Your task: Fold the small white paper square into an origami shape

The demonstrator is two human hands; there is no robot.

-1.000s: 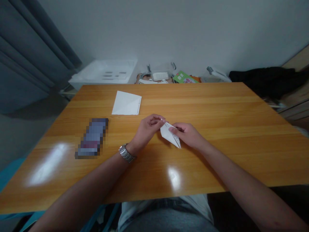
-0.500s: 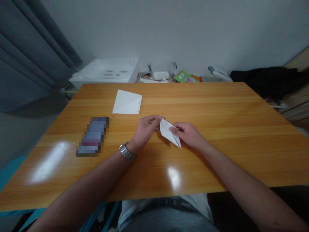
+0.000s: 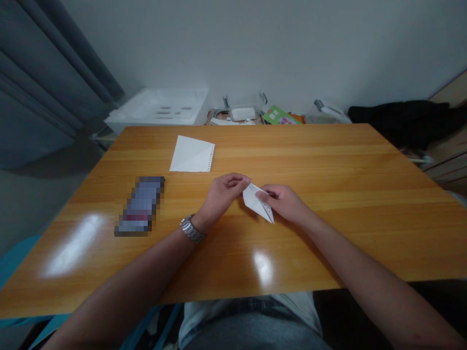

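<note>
A small white folded paper [image 3: 257, 203], pointed at its near end, rests low over the wooden table [image 3: 328, 165] between my two hands. My left hand [image 3: 222, 196], with a metal watch on the wrist, pinches the paper's upper left corner with curled fingers. On the right side, my right hand [image 3: 287, 202] presses its thumb and fingers on the paper. Both hands are closed on it.
A white perforated sheet [image 3: 192, 154] lies flat further back on the left. A pixelated dark flat object [image 3: 140, 206] sits on the left of the table. Behind the far edge are a white tray [image 3: 160, 109], cables, a green booklet [image 3: 278, 116] and dark cloth [image 3: 404, 121].
The folded paper's upper edge has dropped slightly and flattened between the hands. Both hands stay in nearly the same place.
</note>
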